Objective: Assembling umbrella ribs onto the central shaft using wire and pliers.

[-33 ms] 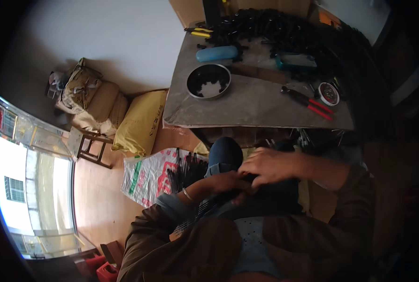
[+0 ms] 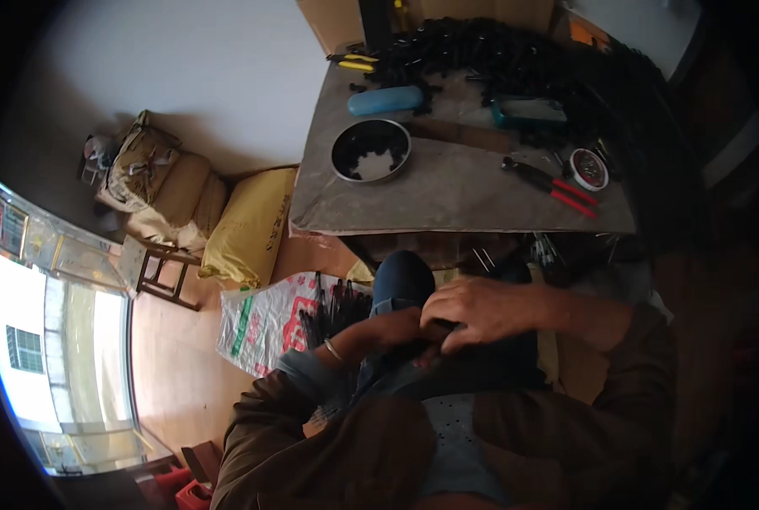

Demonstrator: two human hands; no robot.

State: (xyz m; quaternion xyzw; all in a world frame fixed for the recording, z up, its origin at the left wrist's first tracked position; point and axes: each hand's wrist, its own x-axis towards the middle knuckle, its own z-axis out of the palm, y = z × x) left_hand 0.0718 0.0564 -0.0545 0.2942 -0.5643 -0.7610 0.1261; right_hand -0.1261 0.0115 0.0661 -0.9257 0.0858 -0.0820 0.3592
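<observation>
Over my lap, my left hand (image 2: 399,328) and my right hand (image 2: 481,308) meet, fingers curled closed against each other. Something small and dark shows between them, but its kind is hidden by the fingers and shadow. My right hand lies over the tips of the left. Below the left forearm, which wears a bracelet (image 2: 333,349), a bundle of thin black rods or tubes (image 2: 338,308) rests on a white printed sack (image 2: 256,327).
Ahead, a grey table (image 2: 473,200) bears a round pan (image 2: 371,176) of black pieces, red-handled pliers (image 2: 558,189), a small bowl (image 2: 589,170), a blue case (image 2: 385,100), yellow-handled pliers (image 2: 355,64) and a heap of black parts (image 2: 473,51). Yellow sack (image 2: 252,225) and wooden stool (image 2: 167,272) stand left.
Both hands have shifted slightly left together, and the right hand's fingers now cover more of the left's. The whole view has moved a little.
</observation>
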